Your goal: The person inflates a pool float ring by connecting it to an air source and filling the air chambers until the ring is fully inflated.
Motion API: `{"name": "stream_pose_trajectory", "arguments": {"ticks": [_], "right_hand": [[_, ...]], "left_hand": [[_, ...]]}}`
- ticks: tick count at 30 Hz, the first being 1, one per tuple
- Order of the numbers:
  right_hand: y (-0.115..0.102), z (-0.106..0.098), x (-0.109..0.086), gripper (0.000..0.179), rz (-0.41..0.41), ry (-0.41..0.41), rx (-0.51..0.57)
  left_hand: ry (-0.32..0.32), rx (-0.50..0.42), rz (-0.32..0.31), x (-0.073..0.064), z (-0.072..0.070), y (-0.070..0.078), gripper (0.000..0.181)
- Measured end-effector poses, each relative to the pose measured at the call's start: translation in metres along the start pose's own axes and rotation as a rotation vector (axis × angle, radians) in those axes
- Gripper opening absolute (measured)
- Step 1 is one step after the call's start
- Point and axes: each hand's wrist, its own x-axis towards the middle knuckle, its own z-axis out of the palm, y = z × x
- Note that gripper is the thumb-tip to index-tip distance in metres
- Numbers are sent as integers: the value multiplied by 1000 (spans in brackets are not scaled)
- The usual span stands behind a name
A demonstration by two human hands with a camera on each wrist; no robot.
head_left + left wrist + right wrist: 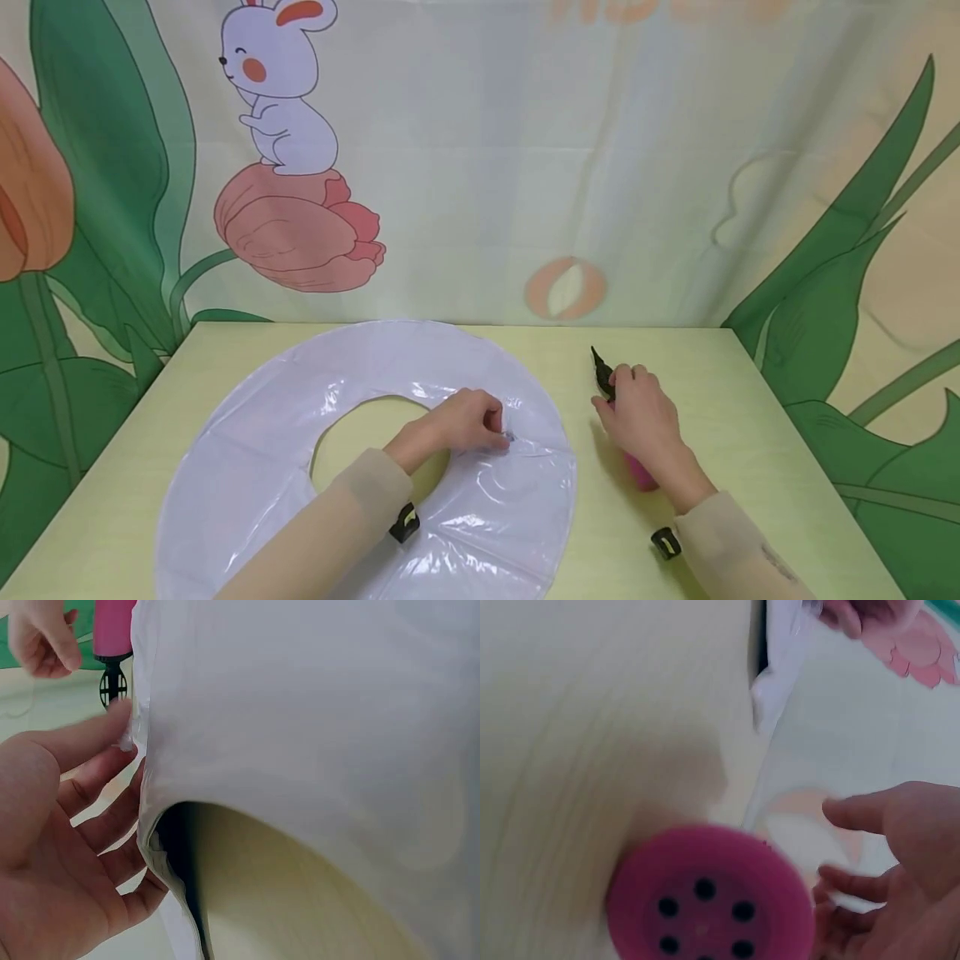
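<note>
White ring (247,433) is spread on the table (600,542), its valve (511,436) pinched by fingers of the left hand (468,421); beside it, a pump (641,473) is partly hidden by the right hand (643,421), fingers apart.

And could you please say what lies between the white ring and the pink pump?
Only tabletop shows between the white ring and pink pump in the head view.
</note>
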Motion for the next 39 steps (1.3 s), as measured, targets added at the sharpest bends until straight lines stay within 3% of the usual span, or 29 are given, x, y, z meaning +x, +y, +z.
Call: {"name": "stream_pose_trajectory", "arguments": {"ticks": [2,6,11,15,25,35,39], "right_hand": [[6,0,-1,52,33,-27,-43],[16,3,1,72,110,-175,-57],[25,9,3,67,155,-294,-38],[30,14,2,55,118,-273,-36],[24,14,1,51,-13,-200,8],[20,8,-9,49,-161,-208,126],[23,7,-11,44,-229,-216,169]], "left_hand": [[-4,-13,-5,1,0,-1,26],[0,-13,6,2,1,-3,24],[10,-21,50,3,3,-2,15],[2,-55,83,4,5,-1,14],[-13,-91,108,6,7,-7,13],[-4,-131,45,5,5,-18,8],[-22,-144,49,2,1,-20,8]]}}
